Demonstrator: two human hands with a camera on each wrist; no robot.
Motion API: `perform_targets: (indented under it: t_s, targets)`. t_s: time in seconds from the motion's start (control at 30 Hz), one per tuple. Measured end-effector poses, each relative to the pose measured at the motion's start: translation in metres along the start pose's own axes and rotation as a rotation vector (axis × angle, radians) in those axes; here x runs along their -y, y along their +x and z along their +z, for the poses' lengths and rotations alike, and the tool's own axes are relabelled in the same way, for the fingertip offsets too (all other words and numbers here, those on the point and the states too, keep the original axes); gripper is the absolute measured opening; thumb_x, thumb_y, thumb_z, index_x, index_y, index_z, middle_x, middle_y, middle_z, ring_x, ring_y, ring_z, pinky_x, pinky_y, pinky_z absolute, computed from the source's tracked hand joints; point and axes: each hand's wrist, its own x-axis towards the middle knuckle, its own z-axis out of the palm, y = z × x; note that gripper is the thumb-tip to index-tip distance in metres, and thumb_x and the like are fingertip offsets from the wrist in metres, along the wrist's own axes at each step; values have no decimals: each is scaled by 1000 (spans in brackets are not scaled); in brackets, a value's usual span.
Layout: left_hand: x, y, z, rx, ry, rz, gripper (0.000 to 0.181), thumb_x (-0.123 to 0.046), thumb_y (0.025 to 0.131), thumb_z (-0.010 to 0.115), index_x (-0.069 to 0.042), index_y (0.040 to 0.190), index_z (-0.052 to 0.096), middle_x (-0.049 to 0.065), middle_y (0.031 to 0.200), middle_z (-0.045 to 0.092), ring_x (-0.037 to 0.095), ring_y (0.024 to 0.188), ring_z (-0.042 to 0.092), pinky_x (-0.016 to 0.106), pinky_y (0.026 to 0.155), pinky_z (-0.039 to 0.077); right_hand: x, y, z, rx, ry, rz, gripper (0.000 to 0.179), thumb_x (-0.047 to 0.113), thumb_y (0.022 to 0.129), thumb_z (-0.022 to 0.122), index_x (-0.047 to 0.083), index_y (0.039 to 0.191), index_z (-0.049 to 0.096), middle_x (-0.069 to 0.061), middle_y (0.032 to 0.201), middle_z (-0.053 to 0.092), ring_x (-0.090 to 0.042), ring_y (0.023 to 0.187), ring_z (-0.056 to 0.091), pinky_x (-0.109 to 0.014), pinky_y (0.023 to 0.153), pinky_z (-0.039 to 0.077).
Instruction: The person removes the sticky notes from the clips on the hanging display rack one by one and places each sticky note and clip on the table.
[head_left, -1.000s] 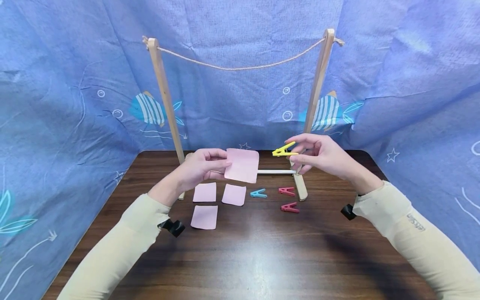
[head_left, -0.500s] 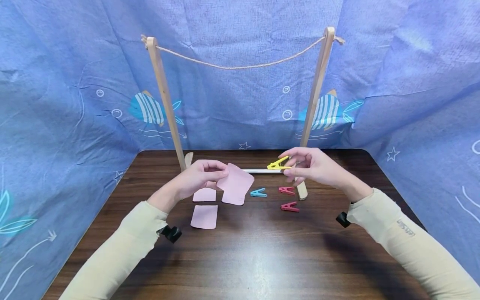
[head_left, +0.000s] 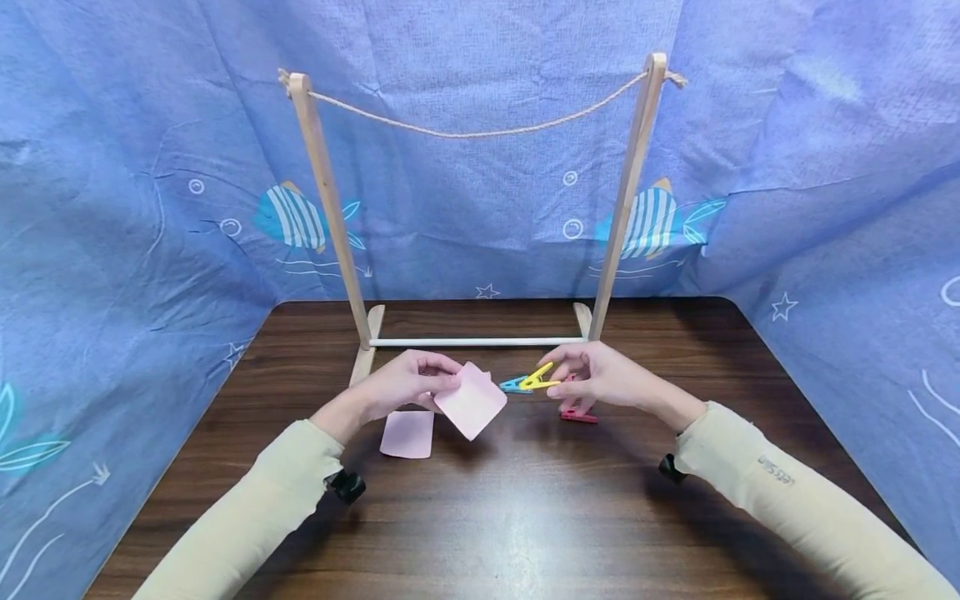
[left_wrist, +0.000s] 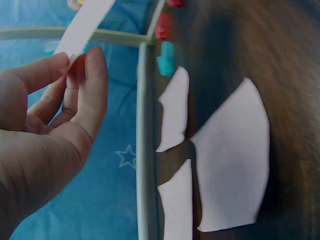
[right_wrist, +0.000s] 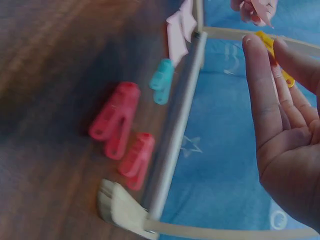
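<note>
My left hand point(head_left: 401, 385) pinches a pink square sheet point(head_left: 472, 403) by its edge, with one corner pointing down. Between thumb and fingertips, my right hand point(head_left: 611, 377) holds a yellow clothespin point(head_left: 538, 377) just right of the sheet. A blue clothespin point(head_left: 512, 384) on the table is partly covered by the yellow one in the head view. Two red clothespins, one nearer point(right_wrist: 117, 120) and one farther point(right_wrist: 139, 160), lie under my right hand. Three more pink sheets, one large in the left wrist view point(left_wrist: 232, 165), lie on the table; my left hand hides most of two in the head view.
A wooden stand rises at the back, with a left post point(head_left: 324, 187), a right post point(head_left: 632, 183) and a sagging rope point(head_left: 465, 136) tied between them. A white rod point(head_left: 480, 342) joins its feet low down. Behind the brown table point(head_left: 480, 517) hangs a blue curtain point(head_left: 480, 217).
Both hands have come down and nearer the body, with the pink sheet and the yellow clothespin still held. The sheet has turned corner-down, and the clothespin has moved left, closer to it.
</note>
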Motion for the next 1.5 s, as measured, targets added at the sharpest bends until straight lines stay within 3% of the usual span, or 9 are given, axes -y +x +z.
perform_targets:
  t_s: [0.13, 0.27, 0.4, 0.63, 0.97, 1.3, 1.5]
  targets:
    - [11, 2, 5, 39, 153, 2, 27, -6, 98, 66, 7, 122, 65, 8, 99, 68, 17, 83, 67, 37, 69, 62, -14, 3, 10, 15, -28, 44, 40, 13, 93, 77, 1, 128, 61, -21, 97, 71, -39, 74, 72, -49, 58, 62]
    - [19, 5, 8, 93, 237, 14, 25, -5, 98, 65, 7, 120, 66, 8, 95, 68, 16, 80, 66, 43, 67, 63, -26, 4, 19, 39, -35, 86, 40, 12, 93, 76, 0, 127, 60, -22, 98, 71, -33, 70, 72, -46, 55, 62]
    - [25, 7, 9, 96, 237, 11, 27, -2, 97, 66, 8, 121, 65, 8, 92, 64, 16, 77, 65, 48, 67, 63, -36, 7, 27, 55, -53, 116, 38, 10, 94, 75, -1, 127, 60, -20, 96, 72, -30, 67, 72, -39, 46, 59]
    - [40, 14, 10, 81, 163, -19, 33, 2, 95, 66, 10, 125, 59, 12, 96, 64, 18, 72, 67, 39, 65, 63, -50, 10, 34, 78, -131, 140, 42, 12, 93, 75, -1, 130, 59, -8, 91, 75, -28, 65, 73, -28, 37, 51]
    - [45, 15, 12, 57, 233, -15, 31, 6, 95, 64, 12, 125, 62, 14, 97, 67, 15, 73, 65, 33, 64, 62, -57, 10, 38, 62, -244, 127, 38, 9, 92, 76, 4, 127, 61, 1, 84, 70, -22, 60, 71, -37, 38, 55]
    - [47, 18, 11, 53, 207, -13, 38, 8, 93, 66, 14, 130, 59, 24, 123, 64, 20, 90, 68, 37, 76, 63, -53, 10, 41, 53, -274, 145, 39, 9, 91, 77, 1, 127, 62, 1, 82, 68, -21, 58, 70, -37, 39, 55]
    - [44, 18, 8, 49, 231, 15, 35, 5, 92, 67, 12, 126, 62, 25, 123, 64, 20, 93, 68, 39, 76, 63, -54, 9, 40, 49, -270, 133, 38, 9, 92, 76, 0, 125, 62, 1, 80, 69, -21, 57, 70, -37, 39, 56]
